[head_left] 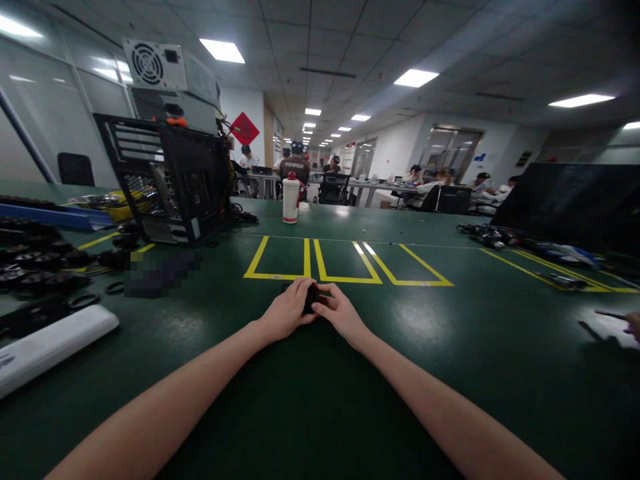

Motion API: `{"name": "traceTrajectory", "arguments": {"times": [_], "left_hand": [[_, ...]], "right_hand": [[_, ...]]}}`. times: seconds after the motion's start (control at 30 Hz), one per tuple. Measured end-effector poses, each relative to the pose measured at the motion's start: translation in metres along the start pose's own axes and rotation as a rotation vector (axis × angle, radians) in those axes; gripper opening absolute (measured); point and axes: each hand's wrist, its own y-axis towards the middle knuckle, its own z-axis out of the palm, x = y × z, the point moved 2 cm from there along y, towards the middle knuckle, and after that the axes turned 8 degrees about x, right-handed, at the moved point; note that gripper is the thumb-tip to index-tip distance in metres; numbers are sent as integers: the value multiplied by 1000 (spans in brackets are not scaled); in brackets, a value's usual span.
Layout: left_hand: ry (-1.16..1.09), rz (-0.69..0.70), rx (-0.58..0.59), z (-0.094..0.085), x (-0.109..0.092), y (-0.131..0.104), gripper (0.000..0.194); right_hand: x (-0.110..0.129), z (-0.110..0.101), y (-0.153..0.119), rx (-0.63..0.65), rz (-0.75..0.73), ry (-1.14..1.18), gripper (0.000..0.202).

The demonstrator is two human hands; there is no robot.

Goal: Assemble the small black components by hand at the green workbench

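Note:
Near the middle of the green table (320, 387), both of my hands meet around a small black object (311, 298). My left hand (290, 308) wraps over its left side, fingers closed on it. From the right, my right hand (341, 313) pinches it between thumb and fingers. Most of the object is covered by my fingers, so its kind cannot be made out. Just beyond my hands, yellow tape outlines (345, 281) mark several box shapes on the tabletop.
A black computer case (197, 180) with power supplies (155, 65) on top stands back left. A white cup (291, 200) is beyond the tape. Black parts (35, 257) and a white bar (55, 347) lie left. Tools (565, 280) and another person's hand (634, 325) are right.

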Motion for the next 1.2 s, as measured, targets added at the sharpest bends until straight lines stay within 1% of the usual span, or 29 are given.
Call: {"name": "traceTrajectory", "arguments": {"times": [0.1,0.23,0.33,0.47,0.57,0.73,0.83,0.97,1.07,1.2], "left_hand": [[7,3,-14,2,2,1,60],[5,22,-26,3,3,1,59],[10,29,-30,2,2,1,58],[-4,32,-28,1,1,1,56],[-10,34,-21,0,1,0,56],[-1,30,-21,-1,1,0,58],[9,29,-23,0,2,0,59],[11,28,-22,2,2,1,59],[8,32,-38,2,1,1,59],[6,37,-39,3,2,2,59]], "right_hand": [[-1,0,1,-7,-29,13,27],[-3,-1,1,-46,-29,-10,21],[-4,-2,2,-64,-38,-16,25],[-4,-2,3,-41,-14,-7,31],[-2,0,3,-25,-10,5,27],[-1,-2,3,-86,-18,-35,18],[-3,-3,4,-83,-9,-40,18],[-6,-6,5,-105,22,-28,24],[-7,-6,6,-78,37,1,25],[-2,-5,5,-42,9,47,25]]}}
